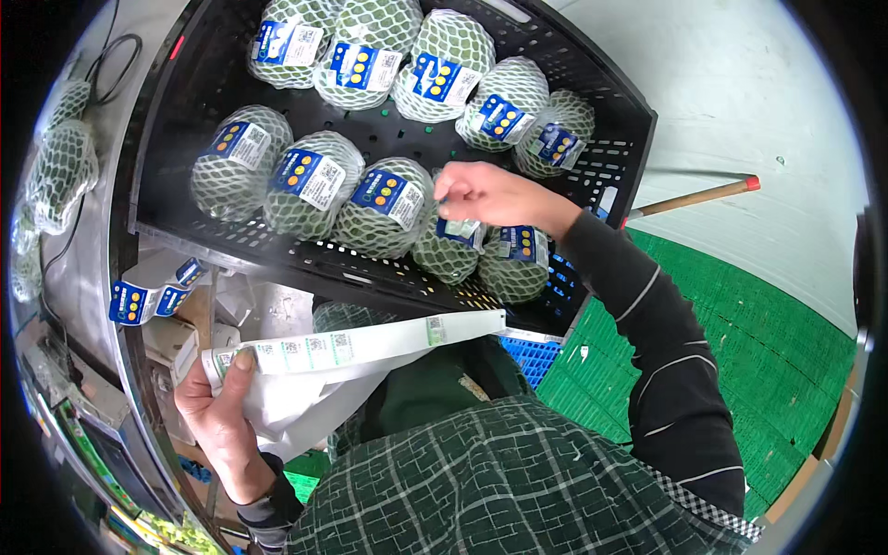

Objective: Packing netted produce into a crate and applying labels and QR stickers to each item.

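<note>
A black plastic crate (388, 132) holds two rows of green produce in white foam nets, wrapped in clear film with blue and white labels. My left hand (225, 409) grips a white strip of small printed stickers (374, 340), thumb on top, below the crate's near wall. Over the near row hovers my right hand (485, 194), its fingers bent and close together, above a netted item (447, 253) towards the right. Whether a sticker is between those fingertips I cannot tell. Another netted item (513, 270) lies just right of it.
A strip of blue labels (149, 302) hangs at the metal table's edge on the left. More netted produce (62, 173) lies on that table beside a black cable. Right of the crate are a wooden handle (701, 198) with a red end and green slatted flooring (728, 333). A blue crate (527, 357) shows below.
</note>
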`<state>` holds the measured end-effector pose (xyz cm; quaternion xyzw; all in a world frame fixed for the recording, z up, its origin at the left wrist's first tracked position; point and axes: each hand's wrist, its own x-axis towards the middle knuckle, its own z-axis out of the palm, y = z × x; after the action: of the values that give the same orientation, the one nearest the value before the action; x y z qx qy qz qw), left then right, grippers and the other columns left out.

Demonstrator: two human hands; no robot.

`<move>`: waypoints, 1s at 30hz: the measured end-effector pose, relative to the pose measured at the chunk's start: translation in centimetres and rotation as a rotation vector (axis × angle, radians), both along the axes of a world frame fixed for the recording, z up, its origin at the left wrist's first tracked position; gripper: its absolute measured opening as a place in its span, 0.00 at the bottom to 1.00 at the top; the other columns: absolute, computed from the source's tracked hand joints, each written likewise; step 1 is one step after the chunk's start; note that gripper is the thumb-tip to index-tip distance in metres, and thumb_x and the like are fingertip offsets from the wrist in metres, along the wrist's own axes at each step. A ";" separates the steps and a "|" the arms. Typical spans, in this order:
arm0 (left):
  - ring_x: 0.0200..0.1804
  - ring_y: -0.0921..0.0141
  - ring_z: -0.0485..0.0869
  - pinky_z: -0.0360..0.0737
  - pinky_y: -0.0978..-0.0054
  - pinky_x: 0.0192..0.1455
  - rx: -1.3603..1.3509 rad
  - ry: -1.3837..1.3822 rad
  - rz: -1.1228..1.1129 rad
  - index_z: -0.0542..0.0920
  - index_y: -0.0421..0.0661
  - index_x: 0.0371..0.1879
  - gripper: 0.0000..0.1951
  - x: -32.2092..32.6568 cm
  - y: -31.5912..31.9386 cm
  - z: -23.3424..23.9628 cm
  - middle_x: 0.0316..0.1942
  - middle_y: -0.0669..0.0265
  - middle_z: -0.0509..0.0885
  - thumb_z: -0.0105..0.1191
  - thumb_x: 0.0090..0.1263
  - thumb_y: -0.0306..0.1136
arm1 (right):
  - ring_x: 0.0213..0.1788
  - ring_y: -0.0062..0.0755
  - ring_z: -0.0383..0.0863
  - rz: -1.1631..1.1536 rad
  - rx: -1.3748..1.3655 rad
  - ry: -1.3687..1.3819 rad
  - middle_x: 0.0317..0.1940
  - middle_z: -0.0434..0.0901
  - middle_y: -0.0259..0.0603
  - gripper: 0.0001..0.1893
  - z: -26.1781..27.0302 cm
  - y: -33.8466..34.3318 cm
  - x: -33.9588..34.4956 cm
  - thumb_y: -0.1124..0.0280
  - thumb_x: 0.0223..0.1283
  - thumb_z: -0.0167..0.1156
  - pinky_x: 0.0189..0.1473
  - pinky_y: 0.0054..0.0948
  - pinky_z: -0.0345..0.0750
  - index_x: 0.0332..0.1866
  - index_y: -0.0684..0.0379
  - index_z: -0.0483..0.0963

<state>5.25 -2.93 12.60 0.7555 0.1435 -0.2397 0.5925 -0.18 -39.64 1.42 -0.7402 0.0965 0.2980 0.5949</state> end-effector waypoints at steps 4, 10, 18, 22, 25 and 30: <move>0.27 0.82 0.76 0.71 0.84 0.34 -0.025 0.037 0.018 0.84 0.38 0.33 0.06 0.1 0.2 0.4 0.26 0.69 0.84 0.64 0.60 0.26 | 0.32 0.19 0.73 0.114 -0.031 0.085 0.28 0.75 0.33 0.11 -1.9 0.3 0.9 0.76 0.58 0.61 0.37 0.23 0.72 0.45 0.64 0.70; 0.27 0.82 0.76 0.71 0.84 0.33 -0.022 -0.006 0.036 0.84 0.37 0.32 0.06 0.2 0.8 0.3 0.26 0.69 0.84 0.65 0.60 0.26 | 0.31 0.20 0.75 0.161 -0.074 0.080 0.27 0.76 0.34 0.11 -2.3 0.7 1.4 0.77 0.54 0.62 0.36 0.25 0.72 0.42 0.63 0.71; 0.26 0.82 0.75 0.71 0.84 0.32 -0.007 0.003 0.069 0.84 0.38 0.32 0.06 0.3 0.8 0.6 0.25 0.68 0.84 0.65 0.60 0.26 | 0.36 0.34 0.80 0.169 -0.725 -0.171 0.33 0.77 0.39 0.25 -1.6 1.7 3.4 0.69 0.39 0.75 0.37 0.33 0.76 0.43 0.59 0.69; 0.26 0.82 0.75 0.70 0.84 0.31 -0.027 0.016 0.046 0.84 0.38 0.31 0.06 0.2 0.3 0.6 0.25 0.69 0.85 0.65 0.60 0.27 | 0.38 0.23 0.76 -0.070 0.109 0.005 0.34 0.75 0.36 0.19 -2.4 4.0 7.2 0.85 0.47 0.66 0.39 0.22 0.76 0.44 0.63 0.69; 0.25 0.83 0.75 0.69 0.85 0.30 -0.040 0.019 0.031 0.84 0.38 0.30 0.06 0.3 0.3 0.7 0.24 0.70 0.84 0.66 0.60 0.27 | 0.35 0.22 0.74 0.022 -0.010 -0.049 0.34 0.74 0.34 0.19 -4.2 5.4 9.7 0.87 0.45 0.65 0.38 0.22 0.76 0.43 0.63 0.69; 0.25 0.83 0.75 0.70 0.85 0.30 -0.067 0.049 0.103 0.84 0.38 0.30 0.06 0.1 1.2 0.5 0.24 0.70 0.85 0.66 0.60 0.27 | 0.37 0.21 0.73 0.164 -0.140 -0.046 0.34 0.72 0.33 0.20 -4.9 6.1 11.3 0.87 0.43 0.66 0.38 0.24 0.75 0.41 0.60 0.68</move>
<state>5.32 -1.75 13.07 0.7207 0.1887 -0.2318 0.6255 11.14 -33.56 -3.48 -0.7922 0.0423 0.3211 0.5173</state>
